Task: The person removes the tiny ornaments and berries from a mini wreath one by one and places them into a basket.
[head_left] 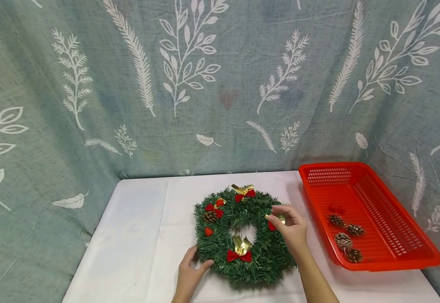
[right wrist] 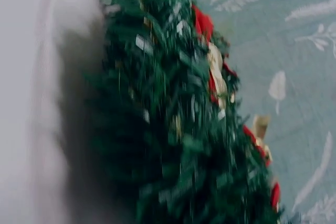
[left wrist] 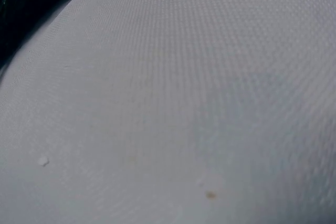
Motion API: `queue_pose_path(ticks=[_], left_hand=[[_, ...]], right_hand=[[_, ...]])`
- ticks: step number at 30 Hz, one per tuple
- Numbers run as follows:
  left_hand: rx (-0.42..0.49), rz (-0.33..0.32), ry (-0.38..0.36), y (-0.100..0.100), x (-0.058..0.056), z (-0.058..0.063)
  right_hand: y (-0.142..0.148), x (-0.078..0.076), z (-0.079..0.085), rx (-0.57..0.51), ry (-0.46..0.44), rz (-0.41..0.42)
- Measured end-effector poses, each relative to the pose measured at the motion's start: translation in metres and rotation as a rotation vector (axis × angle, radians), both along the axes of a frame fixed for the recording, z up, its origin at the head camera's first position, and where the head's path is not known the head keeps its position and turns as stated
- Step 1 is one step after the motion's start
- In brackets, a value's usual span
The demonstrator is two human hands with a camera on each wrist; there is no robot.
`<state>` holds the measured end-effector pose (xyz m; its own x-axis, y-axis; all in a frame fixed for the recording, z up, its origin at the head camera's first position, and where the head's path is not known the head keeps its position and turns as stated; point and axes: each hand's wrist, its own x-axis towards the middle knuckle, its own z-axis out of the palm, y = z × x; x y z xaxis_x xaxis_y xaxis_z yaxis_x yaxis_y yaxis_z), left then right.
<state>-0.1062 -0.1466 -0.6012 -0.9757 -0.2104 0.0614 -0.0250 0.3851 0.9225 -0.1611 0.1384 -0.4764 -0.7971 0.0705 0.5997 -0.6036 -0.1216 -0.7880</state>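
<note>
A green tinsel wreath (head_left: 257,269) lies flat on the table, with red-and-gold bows, a pinecone (head_left: 210,216) and small red pieces on its ring. My left hand (head_left: 190,271) holds the lower left edge, thumb and forefinger spread along the tinsel. Over the right side of the ring, my right hand (head_left: 292,229) curls thumb and forefinger around a bow (head_left: 281,219), a bit of gold at the thumb tip. The hand partly covers this bow. A front bow (head_left: 239,255) and a back bow (head_left: 244,193) have gold ribbon standing up.
A red plastic basket (head_left: 388,266) stands at the right of the table, holding several pinecones (head_left: 343,240) and small red pieces (head_left: 336,209). White cloth (head_left: 136,235) covers the table. A patterned green curtain (head_left: 220,134) hangs behind and at both sides.
</note>
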Motion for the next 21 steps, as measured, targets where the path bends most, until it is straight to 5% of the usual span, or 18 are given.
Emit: queue_pose_path(ticks=[12, 21], left_hand=[[0.013, 0.002, 0.006, 0.001, 0.001, -0.002], [0.021, -0.011, 0.006, 0.0, 0.0, -0.001]], right_hand=[[-0.035, -0.005, -0.004, 0.044, 0.084, 0.093], [-0.058, -0.005, -0.007, 0.109, 0.047, 0.15]])
